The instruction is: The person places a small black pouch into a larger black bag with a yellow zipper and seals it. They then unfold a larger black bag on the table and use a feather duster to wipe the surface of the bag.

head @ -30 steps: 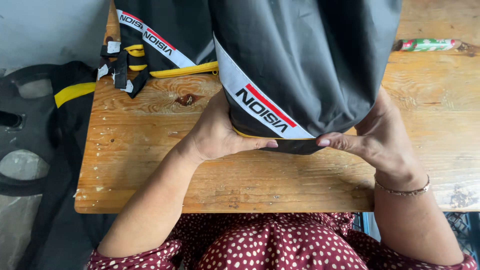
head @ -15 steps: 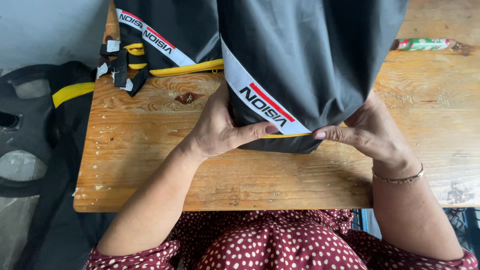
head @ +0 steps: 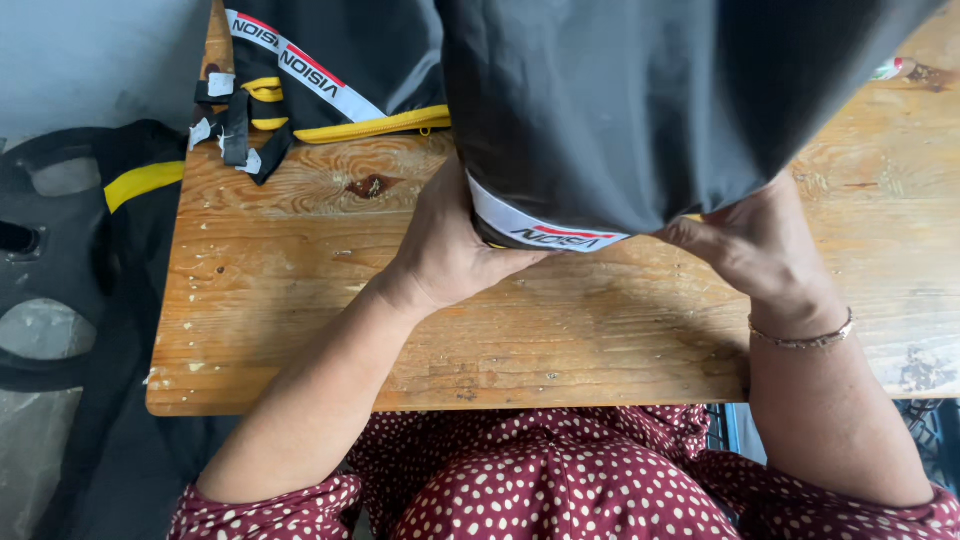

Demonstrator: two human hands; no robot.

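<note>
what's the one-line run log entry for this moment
left hand: grips dark fabric bag at its white band | right hand: grips bag's lower edge | bag: raised over wooden table

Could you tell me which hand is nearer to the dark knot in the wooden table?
Left. The left hand lies just right of the dark knot; the right hand grips the dark grey fabric bag far across.

Near table strip: bare wood on the wooden table (head: 560,340) between the wrists, open to a hand.
Far half: filled by the dark grey fabric bag (head: 640,100), gripped at its lower edge by the left hand (head: 450,250) and right hand (head: 745,245).
Far left corner: black and yellow straps (head: 245,125) lie across it.
Left of table: black bag with yellow trim (head: 120,190) crowds the edge.
</note>
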